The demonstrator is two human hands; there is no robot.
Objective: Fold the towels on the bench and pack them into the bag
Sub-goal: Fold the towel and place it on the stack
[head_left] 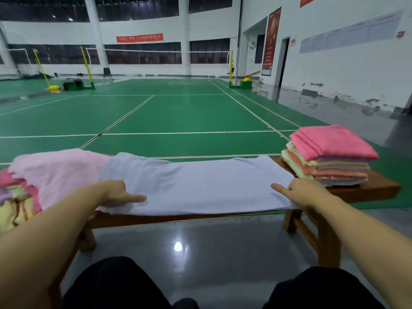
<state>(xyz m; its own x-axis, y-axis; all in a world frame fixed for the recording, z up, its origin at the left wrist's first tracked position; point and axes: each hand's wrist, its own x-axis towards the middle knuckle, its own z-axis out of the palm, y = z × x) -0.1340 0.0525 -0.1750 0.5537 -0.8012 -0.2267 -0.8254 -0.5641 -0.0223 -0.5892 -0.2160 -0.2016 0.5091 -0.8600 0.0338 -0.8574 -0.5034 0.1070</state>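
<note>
Both hands, left hand (119, 194) and right hand (299, 191), pinch the near corners of the pale towel (196, 186) spread between them on the bench (379, 186). Folding seems underway; next, carry the corners forward evenly. Beyond the right grip sits the folded stack (327, 157).

White towel (200, 186) spread flat along the wooden table (376, 189), near edge hanging slightly over the front. Left hand (118, 194) grips the towel's near-left corner, index finger pointing right; right hand (305, 192) grips the near-right corner, index finger pointing left. Stack of folded towels (327, 157) on the table's right end, pink one on top, just beside the white towel. Unfolded pink towel (60, 172) and a heap of mixed-colour towels (15, 197) at the left. Green court floor (178, 112) beyond, net posts far back.
</note>
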